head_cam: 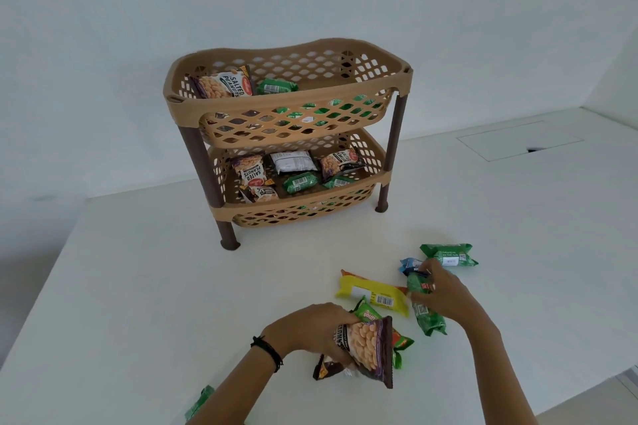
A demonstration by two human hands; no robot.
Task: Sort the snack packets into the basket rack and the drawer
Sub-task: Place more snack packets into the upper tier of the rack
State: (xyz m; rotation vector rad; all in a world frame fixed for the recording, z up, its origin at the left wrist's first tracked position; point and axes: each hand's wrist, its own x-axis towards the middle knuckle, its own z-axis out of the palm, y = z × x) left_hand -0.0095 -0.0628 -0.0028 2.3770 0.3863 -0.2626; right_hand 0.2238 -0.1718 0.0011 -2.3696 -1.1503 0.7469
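Note:
A tan two-tier basket rack point(400, 83) on brown legs stands at the back of the white table. Its top tier holds a salted peanuts packet point(222, 84) and green packets; the bottom tier holds several peanut, white and green packets. My left hand point(310, 328) is shut on a salted peanuts packet point(369, 348), lifted just above the table. My right hand point(445, 293) grips a green packet point(426, 316) lying on the table. Close by lie a yellow packet point(366, 291), a blue packet point(411, 264), another green packet point(448, 254) and a dark packet point(326, 367).
A green-and-orange packet point(402, 342) lies partly under the held peanuts. One green packet point(200, 402) sits at the table's near edge. A flat hatch panel point(518, 140) is set into the tabletop at the right. A white wall stands behind the rack. No drawer is in view.

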